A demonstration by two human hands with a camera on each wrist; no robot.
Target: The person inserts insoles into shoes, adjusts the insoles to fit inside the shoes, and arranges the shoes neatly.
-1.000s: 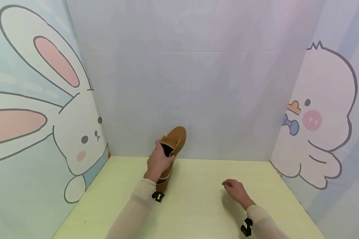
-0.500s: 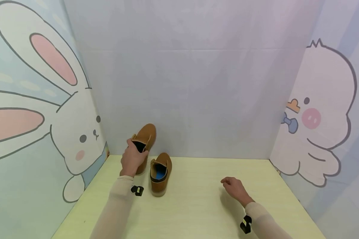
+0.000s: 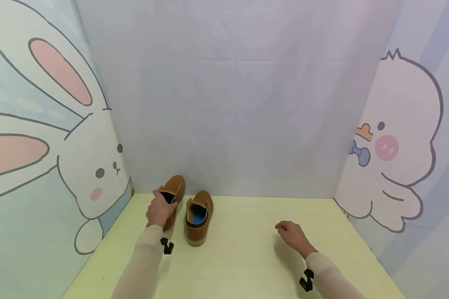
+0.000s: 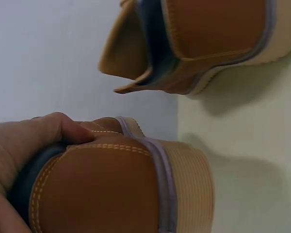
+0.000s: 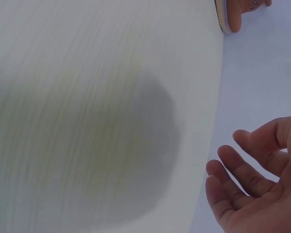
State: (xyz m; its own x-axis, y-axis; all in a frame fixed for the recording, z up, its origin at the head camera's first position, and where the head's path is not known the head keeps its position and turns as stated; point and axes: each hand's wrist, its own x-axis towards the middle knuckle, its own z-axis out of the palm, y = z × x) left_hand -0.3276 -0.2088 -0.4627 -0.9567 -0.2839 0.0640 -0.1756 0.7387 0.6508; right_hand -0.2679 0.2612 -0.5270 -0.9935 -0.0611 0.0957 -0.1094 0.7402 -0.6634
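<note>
My left hand (image 3: 159, 210) grips a brown leather shoe (image 3: 176, 186) across its opening, thumb on the right side; its toe points toward the back wall. In the left wrist view the held shoe's heel (image 4: 97, 184) shows close up, with a pale ribbed sole (image 4: 189, 189). Just to the right stands a matching brown shoe (image 3: 197, 232) with a blue insole, upright and with a narrow gap between the two. Well off to the right, my right hand (image 3: 293, 237) hovers over the table with loosely curled fingers and holds nothing.
The pale yellow table (image 3: 243, 249) ends at a grey back wall (image 3: 232, 124). A rabbit-printed panel (image 3: 86, 166) borders the left side, a chick-printed panel (image 3: 404, 124) the right. Both wrists carry small black devices.
My left hand has carried its shoe leftward past the other shoe, then lowered it toward the table beside it. The second shoe has come into full view. My right hand has barely moved.
</note>
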